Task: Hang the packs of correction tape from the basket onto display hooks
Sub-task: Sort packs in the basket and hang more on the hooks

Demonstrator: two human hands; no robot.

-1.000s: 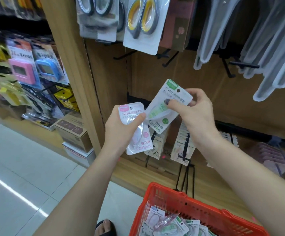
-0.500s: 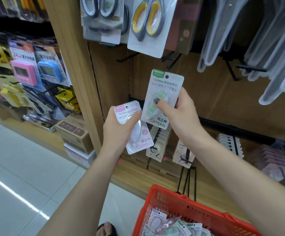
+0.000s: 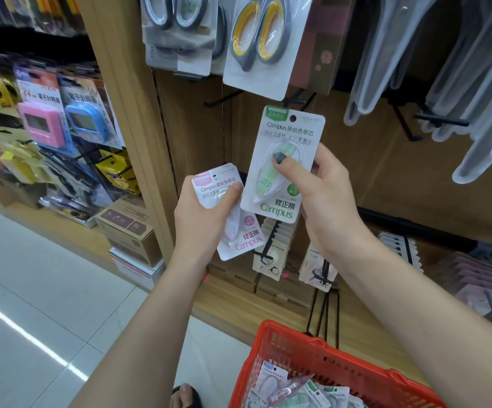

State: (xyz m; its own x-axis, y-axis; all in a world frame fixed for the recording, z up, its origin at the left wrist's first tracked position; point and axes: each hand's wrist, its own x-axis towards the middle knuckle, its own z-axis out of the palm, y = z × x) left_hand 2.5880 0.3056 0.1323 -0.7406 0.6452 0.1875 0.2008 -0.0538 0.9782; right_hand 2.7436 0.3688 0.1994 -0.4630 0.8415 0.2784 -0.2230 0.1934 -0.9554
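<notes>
Up front at the shelf: right hand [image 3: 324, 198] has its grip pinched on the green correction tape pack [image 3: 283, 163], upright, punched hole on top, likely lined up for the bare black hook [image 3: 306, 103] just behind.
Left hand [image 3: 202, 222]: grip clamped on the pink pack [image 3: 240, 231], tilted, held in reserve.
Materials: glossy white card, clear rounded blister.
Basket [image 3: 327, 357]: red plastic mesh, more packs inside.

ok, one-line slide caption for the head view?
Right hand lifts green pack toward hooks; left hand holds pink pack above red basket.
</notes>
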